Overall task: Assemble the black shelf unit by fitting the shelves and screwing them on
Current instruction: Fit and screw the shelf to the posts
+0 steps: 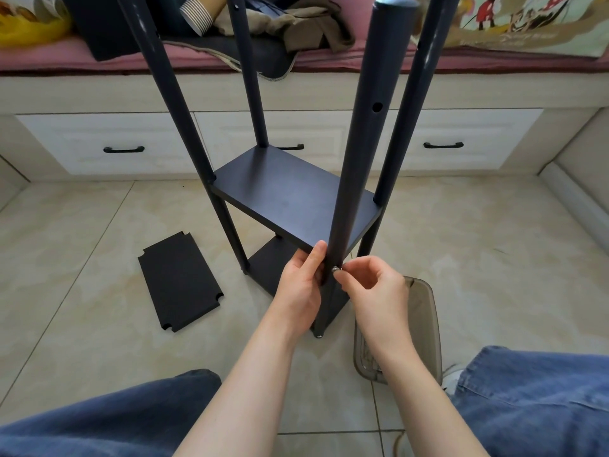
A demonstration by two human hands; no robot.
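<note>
Shelf unit: the black shelf unit with four round poles [185, 120] stands upright on the beige tiled floor [99, 225], before white drawers [131, 140].
Fitted shelves: one black rectangular board [290, 196] sits midway up the poles; a second black board [273, 268] sits low, near the feet.
Left hand [301, 285]: curled round the nearest black pole [362, 143] at the board's corner.
Right hand [372, 285]: pinching a small silver screw [336, 269] against that pole.
Loose shelf: a flat black notched panel [179, 282] lies on the floor, left of the unit.

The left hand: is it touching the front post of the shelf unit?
Touching. The head view shows the left hand gripping the front post; the right hand pinches a screw against it.
</note>
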